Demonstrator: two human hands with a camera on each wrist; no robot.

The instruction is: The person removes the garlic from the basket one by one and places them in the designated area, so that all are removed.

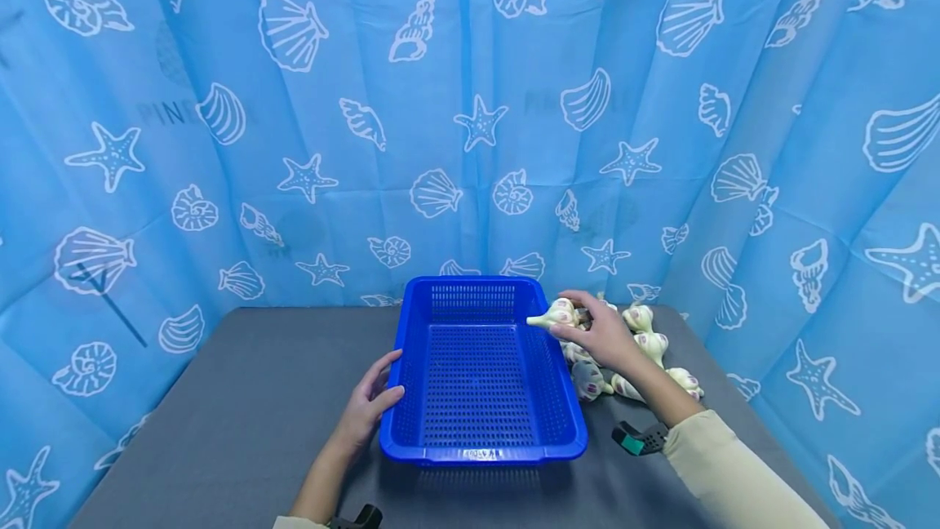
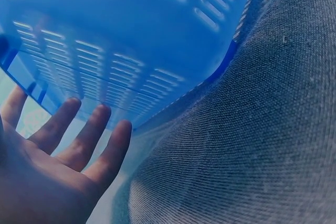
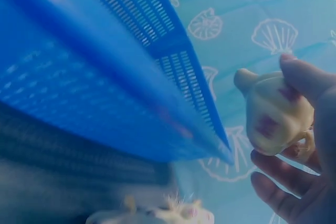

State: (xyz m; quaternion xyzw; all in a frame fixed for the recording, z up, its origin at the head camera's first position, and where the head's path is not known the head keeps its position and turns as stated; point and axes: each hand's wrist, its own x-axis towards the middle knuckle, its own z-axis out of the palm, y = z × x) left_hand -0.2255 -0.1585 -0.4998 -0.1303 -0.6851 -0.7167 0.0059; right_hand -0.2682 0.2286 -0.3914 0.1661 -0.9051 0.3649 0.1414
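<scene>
A blue plastic basket [image 1: 481, 454] with slotted walls stands on the grey table, its inside bare. My left hand [image 1: 367, 406] touches its left rim, and in the left wrist view the spread, fairly straight fingers [image 2: 86, 145] lie near the slotted wall. Between thumb and fingers my right hand [image 1: 605, 337] pinches a garlic bulb [image 1: 560, 313], pale with purple patches, over the basket's right rim. In the right wrist view the bulb [image 3: 275, 111] shows its stem end toward the basket. More garlic bulbs [image 1: 652, 345] lie heaped right of the basket, partly hidden by my right arm.
Grey cloth covers the table [image 1: 294, 382]. A blue curtain [image 1: 477, 145] printed with white shells and starfish hangs behind it and along both sides. A black wrist strap [image 1: 639, 437] sits by my right sleeve.
</scene>
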